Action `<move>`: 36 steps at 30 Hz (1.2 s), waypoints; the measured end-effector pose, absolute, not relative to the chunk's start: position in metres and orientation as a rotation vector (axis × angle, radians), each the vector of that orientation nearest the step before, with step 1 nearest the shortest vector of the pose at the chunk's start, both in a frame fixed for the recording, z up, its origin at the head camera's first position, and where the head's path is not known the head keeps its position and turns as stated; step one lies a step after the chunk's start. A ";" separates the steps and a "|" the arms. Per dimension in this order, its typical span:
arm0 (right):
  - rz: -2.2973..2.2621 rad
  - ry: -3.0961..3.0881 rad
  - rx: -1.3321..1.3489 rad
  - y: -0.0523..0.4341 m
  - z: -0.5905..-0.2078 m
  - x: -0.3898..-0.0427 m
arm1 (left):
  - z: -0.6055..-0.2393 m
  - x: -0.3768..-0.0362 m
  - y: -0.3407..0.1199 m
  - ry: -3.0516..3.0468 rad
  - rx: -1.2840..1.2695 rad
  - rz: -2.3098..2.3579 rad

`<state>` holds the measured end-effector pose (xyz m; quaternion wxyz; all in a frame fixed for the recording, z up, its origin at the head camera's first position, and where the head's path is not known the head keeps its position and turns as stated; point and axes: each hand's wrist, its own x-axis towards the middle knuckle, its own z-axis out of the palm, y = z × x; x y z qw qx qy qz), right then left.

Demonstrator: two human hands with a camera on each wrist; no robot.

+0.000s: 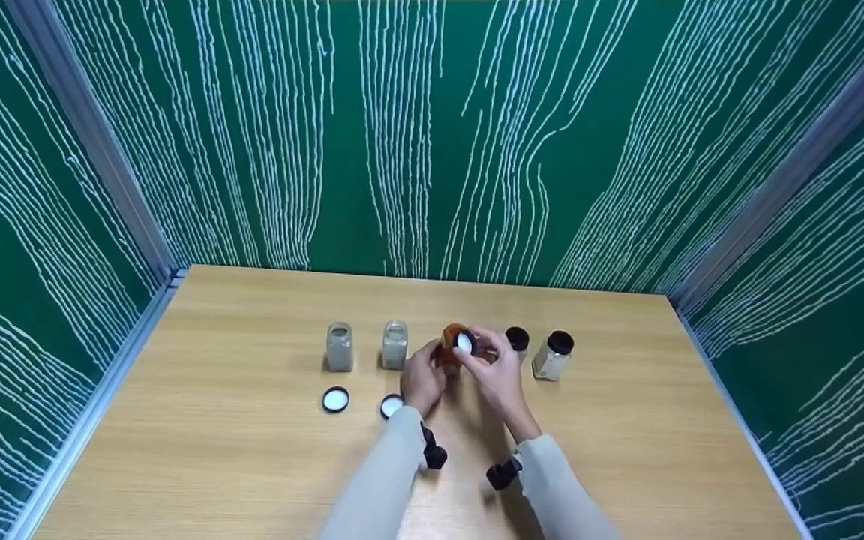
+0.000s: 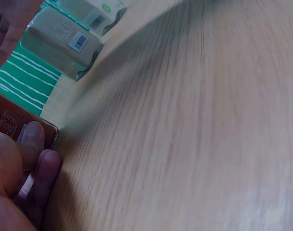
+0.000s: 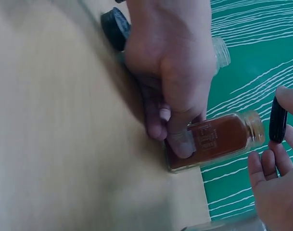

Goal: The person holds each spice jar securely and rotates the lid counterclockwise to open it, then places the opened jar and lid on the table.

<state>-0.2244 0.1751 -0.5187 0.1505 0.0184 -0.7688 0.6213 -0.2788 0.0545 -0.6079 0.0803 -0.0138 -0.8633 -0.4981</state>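
Observation:
My left hand (image 1: 423, 381) grips a square glass spice jar (image 3: 225, 137) of red-orange powder low on its body. The jar's threaded mouth is uncovered. Between thumb and fingers my right hand (image 1: 498, 371) pinches a black lid (image 3: 278, 120), a small gap from that mouth in the right wrist view. The lid's white inner side faces up toward the head camera. In the left wrist view, the fingers (image 2: 33, 137) of the left hand lie against the jar's label, near its base. Part of the jar is hidden behind both hands in the head view.
Left of the hands stand two uncapped glass jars (image 1: 339, 349) (image 1: 394, 346) with pale contents. In front of them lie two black lids (image 1: 335, 399) (image 1: 391, 406), white insides up. Two black-capped jars (image 1: 553, 356) (image 1: 516, 339) stand to the right. Green walls enclose the wooden table (image 1: 252, 450).

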 end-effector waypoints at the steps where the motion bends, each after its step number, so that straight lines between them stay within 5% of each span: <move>1: 1.787 -2.213 0.060 0.175 -0.520 -0.223 | -0.608 -0.279 0.054 -2.583 -0.035 -1.499; 10: 1.691 -2.366 0.179 0.191 -0.556 -0.226 | -0.606 -0.278 0.049 -2.551 -0.099 -1.510; 36: 1.212 -2.805 0.598 0.209 -0.570 -0.203 | -0.606 -0.278 0.052 -2.556 -0.073 -1.752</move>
